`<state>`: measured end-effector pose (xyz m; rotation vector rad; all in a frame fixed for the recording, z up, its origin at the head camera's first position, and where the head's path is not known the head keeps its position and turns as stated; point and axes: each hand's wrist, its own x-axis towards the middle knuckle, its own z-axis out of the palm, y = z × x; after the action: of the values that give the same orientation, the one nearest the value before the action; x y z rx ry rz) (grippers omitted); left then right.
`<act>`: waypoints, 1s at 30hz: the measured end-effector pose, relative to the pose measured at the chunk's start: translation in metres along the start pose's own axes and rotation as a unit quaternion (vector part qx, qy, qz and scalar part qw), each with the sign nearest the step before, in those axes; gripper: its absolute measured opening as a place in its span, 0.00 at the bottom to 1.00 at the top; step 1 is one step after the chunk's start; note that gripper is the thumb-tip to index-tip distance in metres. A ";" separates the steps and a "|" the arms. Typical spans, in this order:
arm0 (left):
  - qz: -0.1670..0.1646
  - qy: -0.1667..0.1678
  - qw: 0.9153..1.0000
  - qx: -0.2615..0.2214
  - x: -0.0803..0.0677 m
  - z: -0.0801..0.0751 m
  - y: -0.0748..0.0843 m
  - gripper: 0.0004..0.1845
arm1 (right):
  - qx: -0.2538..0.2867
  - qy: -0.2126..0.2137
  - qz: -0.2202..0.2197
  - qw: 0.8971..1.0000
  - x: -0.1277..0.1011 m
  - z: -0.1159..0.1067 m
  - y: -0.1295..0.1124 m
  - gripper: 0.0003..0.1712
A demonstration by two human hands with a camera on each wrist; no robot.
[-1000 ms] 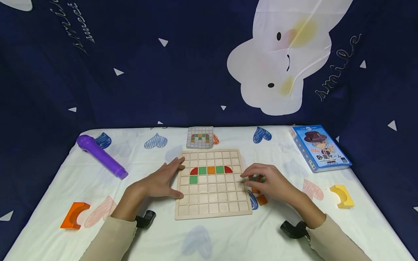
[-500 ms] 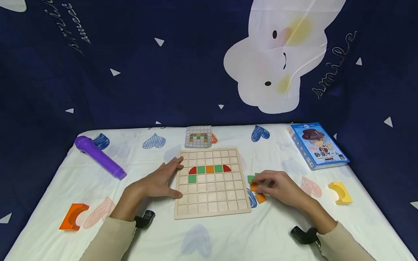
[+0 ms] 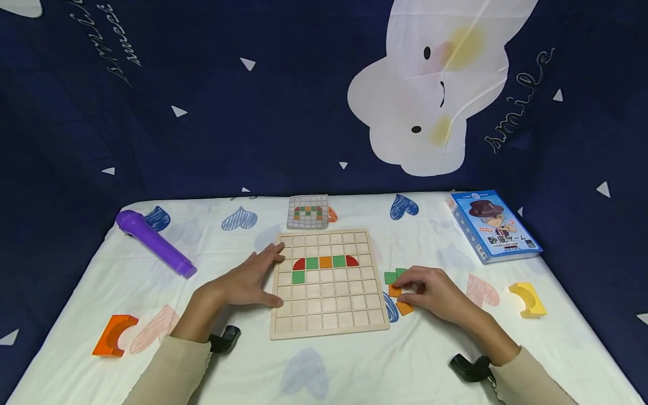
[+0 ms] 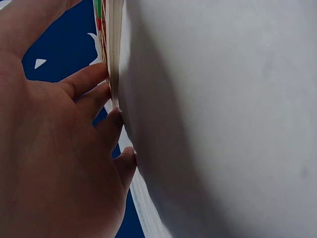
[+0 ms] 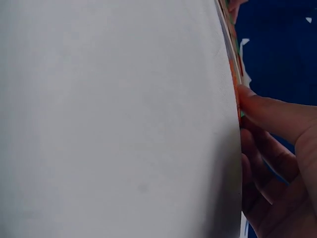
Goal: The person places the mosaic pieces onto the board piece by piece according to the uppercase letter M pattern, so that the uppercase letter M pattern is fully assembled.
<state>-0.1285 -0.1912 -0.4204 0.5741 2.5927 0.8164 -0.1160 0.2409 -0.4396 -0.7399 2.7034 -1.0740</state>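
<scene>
A wooden grid board [image 3: 329, 320] lies mid-table with a row of red, green and orange pieces set in it and one green tile [image 3: 298, 277] below the row's left end. My left hand [image 3: 243, 279] rests along the board's left edge, fingers and thumb spread; the left wrist view shows its fingertips at the rim. To the right of the board are loose green tiles [image 3: 390, 278] and orange ones. My right hand [image 3: 432, 289] pinches an orange tile [image 3: 394, 291] between thumb and forefinger, low over the cloth. Another orange tile [image 3: 404, 308] lies just below the thumb.
Behind the board sits a small pattern card [image 3: 307, 212]. A purple microphone-shaped object [image 3: 157, 244] lies at left, above an orange arch block [image 3: 113, 337]. On the right are a blue game box [image 3: 496, 228] and a yellow arch block [image 3: 528, 300].
My right hand has moved right, away from the board's edge, uncovering the green and orange tiles, and its fingertips have settled at an orange one. The left hand stays in place.
</scene>
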 end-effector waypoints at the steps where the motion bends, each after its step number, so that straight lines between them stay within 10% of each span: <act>1: -0.002 0.000 1.000 0.000 0.000 0.000 0.000 0.62 | -0.004 0.000 0.001 1.000 0.000 0.000 0.000 0.13; 30: -0.006 0.001 1.000 0.008 0.001 0.001 -0.001 0.56 | -0.041 0.018 -0.021 0.999 0.004 -0.008 -0.009 0.11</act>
<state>-0.1287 -0.1910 -0.4222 0.5616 2.6053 0.7934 -0.1182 0.2383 -0.4268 -0.8006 2.7890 -1.0014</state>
